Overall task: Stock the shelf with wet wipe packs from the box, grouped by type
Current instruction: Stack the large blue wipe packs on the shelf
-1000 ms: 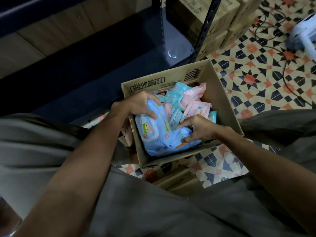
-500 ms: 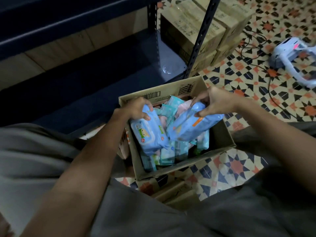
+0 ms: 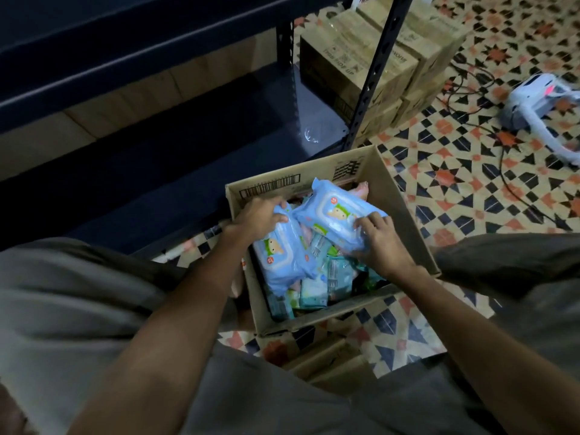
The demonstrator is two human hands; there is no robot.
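Your left hand (image 3: 257,215) grips one blue pack (image 3: 284,259) at the box's (image 3: 405,208) left wall; your right hand (image 3: 376,243) clasps another blue pack (image 3: 332,215) over its far edge.

The light-blue wet wipe packs (image 3: 337,219) are glossy crinkled plastic film, in a matt brown cardboard box (image 3: 389,196) beside the dark smooth metal shelf (image 3: 175,171).

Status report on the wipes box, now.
Left hand gripping one large blue wipe pack. Right hand gripping a second blue pack. Both over the open cardboard box. Lower shelf bare, nothing blocking.
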